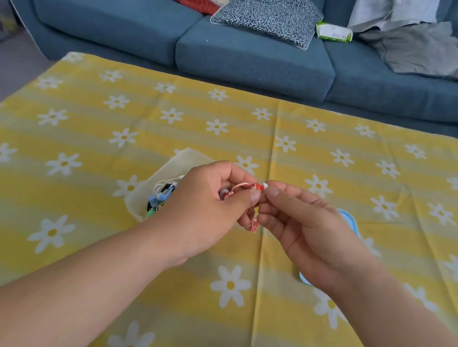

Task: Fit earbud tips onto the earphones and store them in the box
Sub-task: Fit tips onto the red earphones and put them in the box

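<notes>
- A red earphone [257, 187] is gripped by the left hand [203, 213].
- Its white tip [265, 185] is pinched by the right hand [308, 239].
- The box [171, 164] is set well apart from the tabletop [342, 123] far edge.

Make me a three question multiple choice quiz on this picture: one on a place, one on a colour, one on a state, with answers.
1. Where is the box? A) on the sofa B) on the yellow cloth by the left hand C) on the floor
2. The earphone held between the hands is: A) black B) green C) red
3. The box is: A) open, earphones inside B) lidded C) overturned
Answers: 1 B: it sits on the cloth. 2 C: the pinched piece is red. 3 A: earphones show inside; the blue lid lies apart, below the right hand.
</notes>
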